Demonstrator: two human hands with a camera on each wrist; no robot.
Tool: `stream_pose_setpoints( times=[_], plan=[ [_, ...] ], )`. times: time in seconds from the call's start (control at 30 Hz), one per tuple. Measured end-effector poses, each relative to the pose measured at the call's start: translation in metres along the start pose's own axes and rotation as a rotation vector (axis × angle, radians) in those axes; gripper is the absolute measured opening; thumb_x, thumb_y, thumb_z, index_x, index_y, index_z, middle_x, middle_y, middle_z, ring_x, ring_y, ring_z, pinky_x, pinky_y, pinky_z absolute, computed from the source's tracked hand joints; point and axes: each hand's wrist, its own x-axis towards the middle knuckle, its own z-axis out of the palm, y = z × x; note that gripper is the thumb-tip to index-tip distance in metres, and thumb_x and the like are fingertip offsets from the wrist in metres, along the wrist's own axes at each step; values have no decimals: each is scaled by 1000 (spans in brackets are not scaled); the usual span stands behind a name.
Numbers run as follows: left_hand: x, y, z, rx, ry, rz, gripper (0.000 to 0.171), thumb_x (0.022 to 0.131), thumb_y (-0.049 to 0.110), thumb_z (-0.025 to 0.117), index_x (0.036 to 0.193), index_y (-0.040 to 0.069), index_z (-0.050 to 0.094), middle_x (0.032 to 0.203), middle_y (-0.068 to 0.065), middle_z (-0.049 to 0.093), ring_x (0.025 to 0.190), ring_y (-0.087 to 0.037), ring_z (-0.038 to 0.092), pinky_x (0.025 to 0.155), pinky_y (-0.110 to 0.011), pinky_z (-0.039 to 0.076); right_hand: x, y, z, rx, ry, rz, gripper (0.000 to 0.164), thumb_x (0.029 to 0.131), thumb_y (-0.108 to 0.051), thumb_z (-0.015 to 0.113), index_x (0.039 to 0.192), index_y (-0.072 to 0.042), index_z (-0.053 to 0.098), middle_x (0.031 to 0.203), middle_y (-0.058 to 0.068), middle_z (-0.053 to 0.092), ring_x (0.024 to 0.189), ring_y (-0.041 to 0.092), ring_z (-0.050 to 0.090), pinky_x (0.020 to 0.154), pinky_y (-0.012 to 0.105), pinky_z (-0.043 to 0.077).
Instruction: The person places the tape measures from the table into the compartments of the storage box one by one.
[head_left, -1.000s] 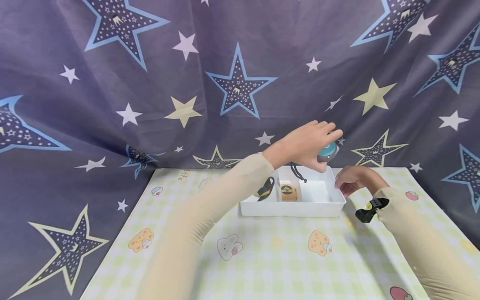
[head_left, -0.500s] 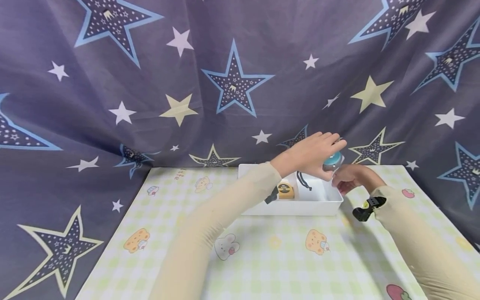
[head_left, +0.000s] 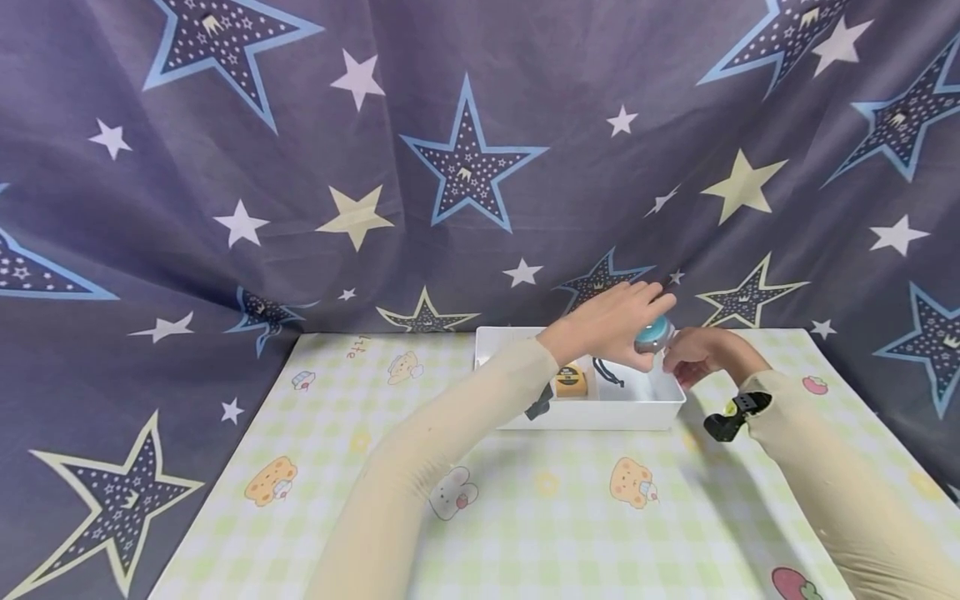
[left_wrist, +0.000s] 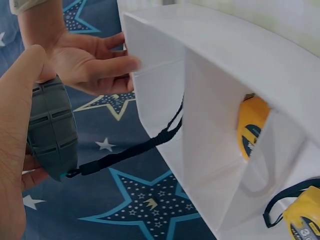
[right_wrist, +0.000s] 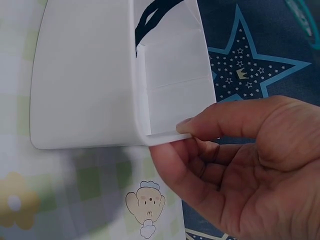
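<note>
My left hand (head_left: 617, 323) grips a round tape measure (head_left: 654, 333) with a teal face and a ribbed grey case (left_wrist: 52, 130). It is above the right end of a white divided box (head_left: 592, 417). A black wrist strap (left_wrist: 125, 155) hangs from the tape measure into the right-hand compartment. My right hand (right_wrist: 270, 160) pinches the rim at the box's right end between thumb and fingers. In the middle compartment lies a yellow tape measure (left_wrist: 252, 125). Another yellow tape measure (left_wrist: 304, 215) with a black strap is in the left compartment, hidden by my left arm in the head view.
The box stands near the back edge of a table with a green checked cloth (head_left: 547, 517). Behind it hangs a dark star-patterned curtain (head_left: 337, 275). A black wrist-camera mount (head_left: 731, 421) sits on my right wrist.
My left hand, holding the tape measure, has come down closer to the box, and the strap hangs lower inside. My right hand keeps its pinch on the rim.
</note>
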Motion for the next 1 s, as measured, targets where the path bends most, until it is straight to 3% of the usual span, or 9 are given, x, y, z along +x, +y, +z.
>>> stream_pose_setpoints(
  times=[0.47,0.7,1.0],
  plan=[
    [-5,-2,17,16,-88,-1,79,82,54,65,146,15,40,134,-4,52,116,-17,53,101,-32,46,-1,0,1,0,-4,0,12,92,-3,55,103,3,56,79,4,59,68,12,62,72,26,60],
    [-4,-2,21,-7,-164,-20,82,83,53,67,149,14,37,139,-4,51,120,-18,52,105,-34,44,1,3,0,23,-8,-12,6,92,-3,56,96,1,57,79,4,59,70,13,63,72,28,60],
    [4,-2,28,13,-173,-9,85,83,53,66,151,14,36,140,-4,51,122,-17,53,103,-33,46,-3,-2,-1,-3,-16,-10,16,94,-4,55,107,5,55,83,6,60,72,14,63,73,27,59]
  ],
)
